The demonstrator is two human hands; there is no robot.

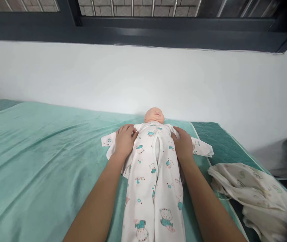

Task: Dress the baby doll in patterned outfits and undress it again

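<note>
1. White printed cloth catches my eye first in the head view: a long printed suit stretches down over a doll on its back, head just below the wall. Whether the suit is worn or merely laid on top, I can't tell. Its front opening faces upward, a position that seems to leave it within easy reach.

2. The left hand rests at the suit's upper edge, fingers draped across the base of one sleeve. It may be there to steady the cloth; I can't tell whether it pinches anything.

3. The right hand lies opposite, thumb side against the suit near the shoulder, beside the other sleeve. Its fingertips are partly lost from sight, so I can't say if it grasps fabric or only presses. Working as a pair, the hands probably keep both sides level.

4. Both sleeves reach outward on the teal cover, which looks like soft padding beneath the doll.

5. To the person's right, a crumpled pale cloth sits apart from the hands, perhaps put aside to leave them room.
</note>
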